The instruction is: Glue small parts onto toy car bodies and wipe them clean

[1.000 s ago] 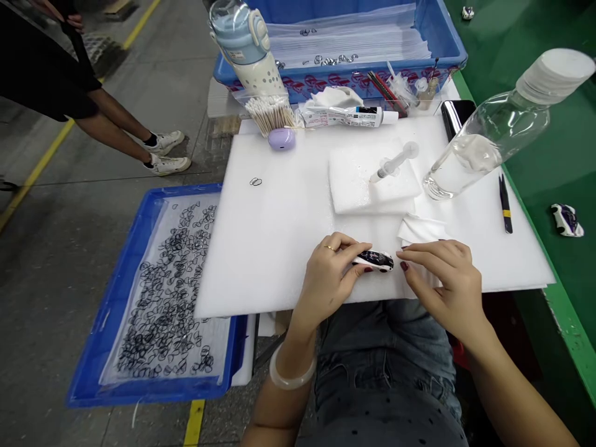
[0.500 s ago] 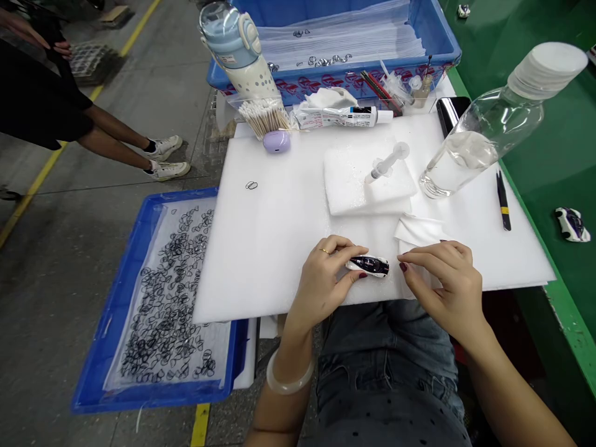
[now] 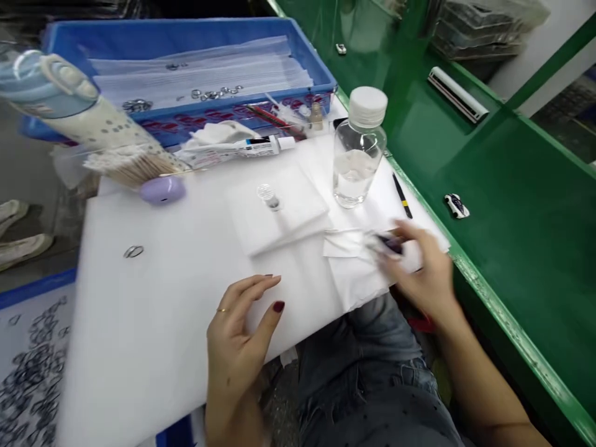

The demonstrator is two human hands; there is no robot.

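Foam board [image 3: 177, 279] centre free; bottle [image 3: 357, 155] blocks far right.

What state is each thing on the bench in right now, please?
Left hand, open, flat on the foam board.
Right hand, blurred, over the tissue; grip unclear.
Clear bottle, upright, capped, partly full.
Tube, lying down, capped.
Tweezers, lying flat.
Toy car, on the green surface, untouched.
Ring, lying alone.

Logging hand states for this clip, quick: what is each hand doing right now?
Left hand: open, fingers spread on the white foam board, holding nothing.
Right hand: motion-blurred beside the white tissue; grip cannot be told.
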